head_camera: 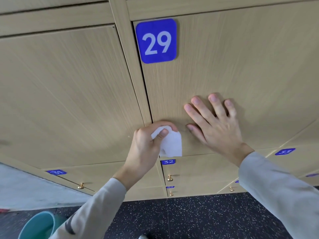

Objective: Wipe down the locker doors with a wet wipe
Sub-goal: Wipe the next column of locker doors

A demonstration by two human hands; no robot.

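Observation:
A light wooden locker door (233, 69) fills the upper right, marked by a blue plate reading 29 (156, 41). My left hand (146, 145) grips a folded white wet wipe (170, 144) and holds it against the door's lower left corner, close to the gap beside the frame. My right hand (215, 121) lies flat on the same door with its fingers spread, just right of the wipe. Both sleeves are pale grey.
Another wooden door (60, 100) is on the left. Below are lockers 31 (56, 172), 32 (168, 161) and 33 (284, 151) with small brass knobs (169, 178). A teal bucket (39, 225) stands at the bottom left on the dark speckled floor (189, 219).

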